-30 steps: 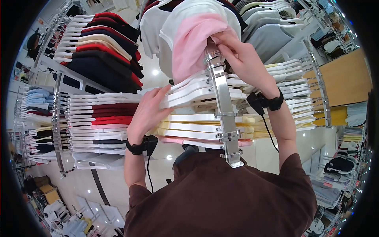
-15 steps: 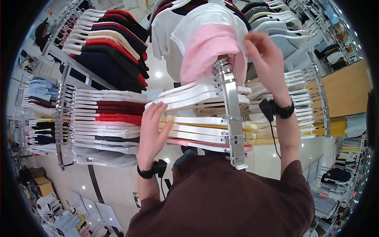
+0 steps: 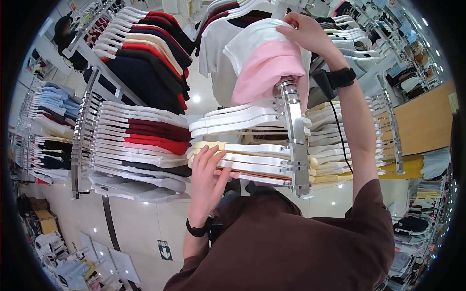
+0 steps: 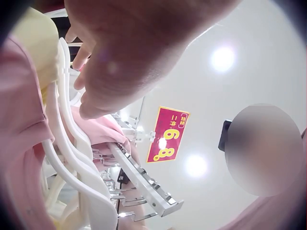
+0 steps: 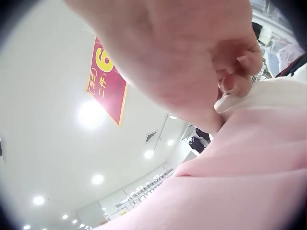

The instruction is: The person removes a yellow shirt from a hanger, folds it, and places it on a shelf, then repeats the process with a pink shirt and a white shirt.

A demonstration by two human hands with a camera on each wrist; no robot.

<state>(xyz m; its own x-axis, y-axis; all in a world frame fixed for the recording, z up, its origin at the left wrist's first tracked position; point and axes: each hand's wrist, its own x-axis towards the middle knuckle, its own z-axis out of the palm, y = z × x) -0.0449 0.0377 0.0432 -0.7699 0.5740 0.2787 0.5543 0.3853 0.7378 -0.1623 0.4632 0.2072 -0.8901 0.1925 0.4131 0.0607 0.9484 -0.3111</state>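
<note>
My right hand (image 3: 310,34) pinches the edge of a white garment (image 3: 259,36) at the far end of the rack. In the right wrist view, thumb and fingers close on the white cloth (image 5: 268,96). A pink garment (image 3: 267,60) drapes just on the near side of it, over the far end of the metal rail (image 3: 296,136). My left hand (image 3: 206,189) rests, fingers extended, on the shoulders of yellow garments on white hangers (image 3: 264,159). Pink cloth (image 4: 19,96) hangs close to that hand in the left wrist view.
More white hangers (image 3: 238,121) fill the rail beyond the yellow garments. Red, navy and black clothes (image 3: 141,72) hang on a rack at the left. Behind the pink garment hangs a white T-shirt (image 3: 216,53). A wooden panel (image 3: 422,119) stands at the right.
My right hand let go of the pink garment, lifted away, then moved forward to the white garment's edge. My left hand slid back from the white hangers to the yellow garments.
</note>
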